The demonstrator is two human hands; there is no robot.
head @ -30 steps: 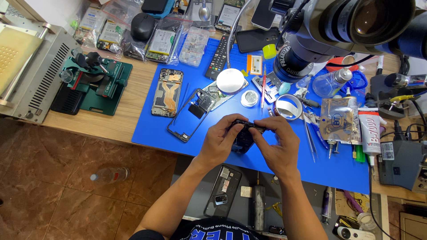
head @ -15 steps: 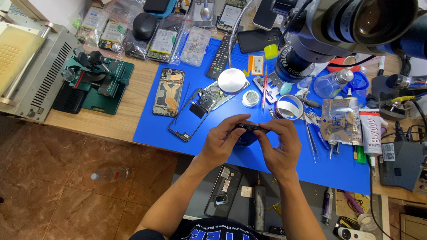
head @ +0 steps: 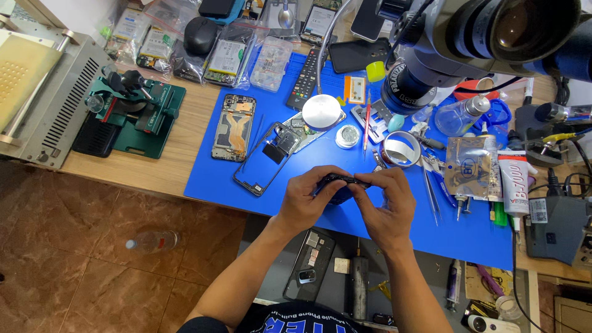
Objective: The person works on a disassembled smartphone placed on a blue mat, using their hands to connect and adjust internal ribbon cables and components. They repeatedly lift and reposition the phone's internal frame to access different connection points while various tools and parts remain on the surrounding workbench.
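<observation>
My left hand (head: 306,198) and my right hand (head: 387,204) together grip a small dark phone part (head: 340,184) over the front of the blue work mat (head: 468,237). Fingers of both hands pinch its edges, and most of the part is hidden by them. Just left of my hands lies a black phone frame (head: 264,160) with a dark component on it. Beyond it lies an opened phone back (head: 234,127) showing orange flex cables. A roll of tape (head: 401,149) sits just beyond my right hand.
A microscope head (head: 481,37) hangs over the mat's far right. Tweezers (head: 430,194), glue tubes (head: 510,185) and a foil pouch (head: 469,166) lie at right. A green jig (head: 132,111) and a grey machine (head: 31,92) stand at left. An open drawer (head: 345,271) sits below my arms; a plastic bottle (head: 151,242) lies on the floor.
My hands have turned the dark part slightly and lifted it a little; it now lies more level between my fingertips. Nothing else on the bench has moved.
</observation>
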